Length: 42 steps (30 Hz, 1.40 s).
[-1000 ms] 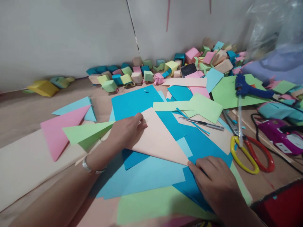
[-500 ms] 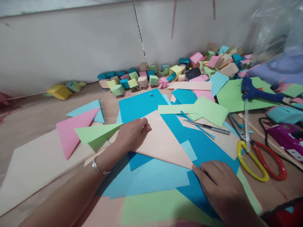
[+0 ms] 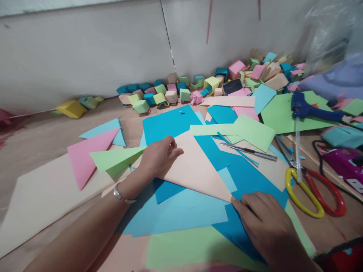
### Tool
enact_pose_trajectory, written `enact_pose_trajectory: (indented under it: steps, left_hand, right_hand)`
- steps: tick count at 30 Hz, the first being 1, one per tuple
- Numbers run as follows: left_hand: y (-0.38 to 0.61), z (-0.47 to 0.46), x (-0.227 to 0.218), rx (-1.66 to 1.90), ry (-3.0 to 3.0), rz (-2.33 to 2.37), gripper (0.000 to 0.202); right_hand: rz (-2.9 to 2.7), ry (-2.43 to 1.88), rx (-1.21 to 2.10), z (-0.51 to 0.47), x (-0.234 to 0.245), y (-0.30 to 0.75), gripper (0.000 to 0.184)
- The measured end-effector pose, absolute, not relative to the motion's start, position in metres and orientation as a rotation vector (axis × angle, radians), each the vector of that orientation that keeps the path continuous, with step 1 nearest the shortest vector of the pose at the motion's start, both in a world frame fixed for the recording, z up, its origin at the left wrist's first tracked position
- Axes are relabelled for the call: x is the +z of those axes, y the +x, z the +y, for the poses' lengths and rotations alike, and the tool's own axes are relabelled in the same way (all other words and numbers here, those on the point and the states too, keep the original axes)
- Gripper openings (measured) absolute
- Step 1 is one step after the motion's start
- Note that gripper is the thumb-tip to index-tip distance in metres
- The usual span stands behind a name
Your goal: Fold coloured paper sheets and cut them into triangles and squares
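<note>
A folded sheet of peach paper point(image 3: 195, 162) lies between my hands on top of layered blue sheets. My left hand point(image 3: 159, 155) rests on its left side. The thumb stands out from the bent index finger, with nothing visible between them; the other fingers are mostly hidden. My right hand point(image 3: 263, 219) is closed at the sheet's right-hand corner, its fingertip pressed on the point; its thumb does not show. Just left of my left hand is a folded green paper point(image 3: 113, 158), with a folded pink paper point(image 3: 87, 155) beside it.
Scissors point(image 3: 303, 192) with yellow and red handles lie at the right, under a blue glue gun's point(image 3: 312, 109) clear stick. A craft knife point(image 3: 249, 151) lies on the sheets. Several small paper boxes point(image 3: 171, 96) line the wall. A purple power strip point(image 3: 344, 162) is far right.
My left hand has shifted slightly up and right, its thumb now reaching further from the index finger. My right hand stays at the peach paper's corner. The view has moved slightly.
</note>
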<state>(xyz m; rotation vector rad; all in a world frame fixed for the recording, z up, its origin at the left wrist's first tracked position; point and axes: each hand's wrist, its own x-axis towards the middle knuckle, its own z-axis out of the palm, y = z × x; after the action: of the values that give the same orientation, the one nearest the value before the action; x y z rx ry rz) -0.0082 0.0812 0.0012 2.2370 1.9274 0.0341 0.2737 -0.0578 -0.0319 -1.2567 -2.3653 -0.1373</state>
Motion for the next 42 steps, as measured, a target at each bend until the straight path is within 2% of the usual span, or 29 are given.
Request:
enact_pose_trajectory:
  steps: [15, 21, 25, 29, 32, 39, 42]
  left_hand:
    - [-0.003, 0.083, 0.006, -0.021, 2.231, 1.945, 0.025]
    - [-0.007, 0.082, -0.001, 0.098, 2.360, 1.894, 0.024]
    - [-0.013, 0.087, -0.012, 0.324, 2.557, 1.686, 0.019]
    - [-0.018, 0.094, -0.017, 0.410, 2.694, 1.368, 0.031]
    - [-0.017, 0.093, -0.008, 0.267, 2.758, 1.296, 0.033]
    - [0.033, 0.078, 0.030, -0.401, 2.800, 1.410, 0.026]
    - [0.062, 0.073, 0.031, -0.482, 2.718, 1.489, 0.041]
  right_hand:
    - [-2.338, -1.240, -0.139, -0.058, -0.033, 0.273, 0.018]
    - [-2.345, -1.239, -0.143, -0.057, -0.032, 0.273, 0.019]
    - [-2.368, -1.240, -0.154, -0.058, -0.032, 0.273, 0.019]
    - [-2.401, -1.240, -0.155, -0.059, -0.030, 0.274, 0.021]
    - [-2.432, -1.212, -0.161, -0.059, -0.027, 0.276, 0.024]
    - [-2.534, -1.098, -0.218, -0.055, -0.019, 0.278, 0.022]
    - [-2.509, -1.112, -0.209, -0.054, -0.015, 0.275, 0.025]
